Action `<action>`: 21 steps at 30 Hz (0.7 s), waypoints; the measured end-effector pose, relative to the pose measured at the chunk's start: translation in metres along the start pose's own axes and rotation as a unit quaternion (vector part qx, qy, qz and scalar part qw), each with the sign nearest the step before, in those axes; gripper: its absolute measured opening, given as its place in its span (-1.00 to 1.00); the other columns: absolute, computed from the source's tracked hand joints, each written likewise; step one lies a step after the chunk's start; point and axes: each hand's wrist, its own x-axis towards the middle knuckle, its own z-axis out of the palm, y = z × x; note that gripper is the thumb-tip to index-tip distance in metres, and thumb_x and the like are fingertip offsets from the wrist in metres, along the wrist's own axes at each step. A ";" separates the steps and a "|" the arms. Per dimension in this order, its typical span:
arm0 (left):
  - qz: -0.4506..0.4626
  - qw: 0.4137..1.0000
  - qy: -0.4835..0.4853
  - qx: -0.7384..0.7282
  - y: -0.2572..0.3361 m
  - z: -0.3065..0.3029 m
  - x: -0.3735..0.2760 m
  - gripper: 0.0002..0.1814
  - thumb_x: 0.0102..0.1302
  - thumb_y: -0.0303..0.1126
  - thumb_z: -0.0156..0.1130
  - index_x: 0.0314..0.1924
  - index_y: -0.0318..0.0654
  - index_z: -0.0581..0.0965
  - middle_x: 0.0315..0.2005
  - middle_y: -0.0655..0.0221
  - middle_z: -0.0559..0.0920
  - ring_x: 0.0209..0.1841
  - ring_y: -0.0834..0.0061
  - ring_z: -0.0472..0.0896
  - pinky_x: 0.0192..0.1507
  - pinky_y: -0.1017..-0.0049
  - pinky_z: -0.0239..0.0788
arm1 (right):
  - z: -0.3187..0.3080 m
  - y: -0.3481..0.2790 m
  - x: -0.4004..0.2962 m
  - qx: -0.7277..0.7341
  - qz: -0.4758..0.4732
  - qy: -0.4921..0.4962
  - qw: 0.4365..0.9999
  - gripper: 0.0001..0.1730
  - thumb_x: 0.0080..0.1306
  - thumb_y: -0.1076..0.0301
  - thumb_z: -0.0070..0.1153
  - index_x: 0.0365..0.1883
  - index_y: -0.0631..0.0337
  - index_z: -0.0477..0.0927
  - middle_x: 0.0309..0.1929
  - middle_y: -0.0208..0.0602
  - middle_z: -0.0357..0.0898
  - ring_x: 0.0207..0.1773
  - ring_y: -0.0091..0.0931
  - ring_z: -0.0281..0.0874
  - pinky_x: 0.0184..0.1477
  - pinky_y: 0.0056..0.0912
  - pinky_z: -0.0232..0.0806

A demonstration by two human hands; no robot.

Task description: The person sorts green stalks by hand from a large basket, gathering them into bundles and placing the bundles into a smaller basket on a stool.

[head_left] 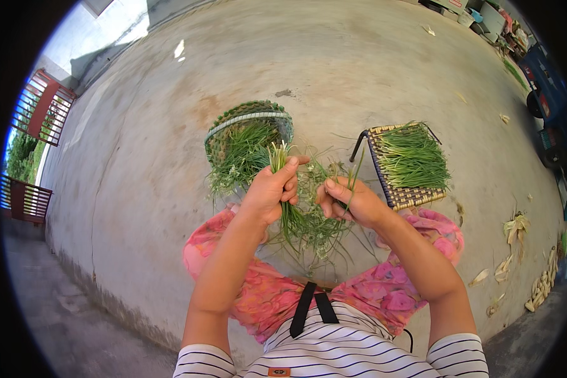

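Note:
My left hand (270,191) grips a bunch of garlic chives (278,158), pale stem ends up and green leaves hanging below the fist. Between the thumb and fingers of my right hand (352,201) are a few loose green blades (359,167). The two hands are a short way apart. Beyond the left hand, a woven basket (213,144) with a pale handle holds more chives (253,141), some with white flowers. Right of my right hand, chives (411,156) lie in a layer on a woven-top stool (399,201). Below both hands, flowering stalks and leaves (323,231) lie in a loose heap on the ground.
Around me spreads a concrete floor (160,151). Dry corn husks (516,227) and a row of corn cobs (542,286) lie at the right. A dark blue vehicle (550,90) stands at the right rim. Red metal gates (45,106) are on the left.

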 end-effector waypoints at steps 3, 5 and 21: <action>-0.005 1.000 -0.007 0.004 -0.002 0.002 0.000 -0.66 0.31 -0.20 0.08 -0.07 -0.33 0.42 -0.71 0.62 0.24 -0.73 0.77 0.15 -0.61 0.64 0.06 | 0.004 0.002 -0.001 -0.027 0.027 -0.021 0.999 -0.54 0.38 -0.01 -0.25 -0.37 0.23 0.47 -0.61 -0.37 0.46 -0.71 -0.70 0.14 -0.67 -0.66 0.02; -0.001 1.000 -0.019 -0.001 -0.001 0.003 -0.001 -0.68 0.30 -0.21 0.08 -0.09 -0.32 0.43 -0.72 0.62 0.24 -0.72 0.76 0.16 -0.61 0.64 0.06 | 0.005 0.003 0.000 -0.035 0.030 -0.034 0.998 -0.53 0.37 -0.02 -0.24 -0.37 0.24 0.47 -0.61 -0.38 0.47 -0.71 -0.69 0.16 -0.66 -0.66 0.03; 0.191 0.971 0.097 -0.107 0.048 -0.051 -0.011 -0.83 0.27 -0.36 0.11 -0.17 -0.24 0.46 -0.53 0.55 0.40 -0.69 0.77 0.16 -0.57 0.66 0.07 | -0.019 0.011 0.009 0.055 0.036 0.215 0.974 -0.71 0.30 0.13 0.00 -0.35 0.20 0.46 -0.62 -0.50 0.37 -0.70 -0.70 0.12 -0.61 -0.63 0.12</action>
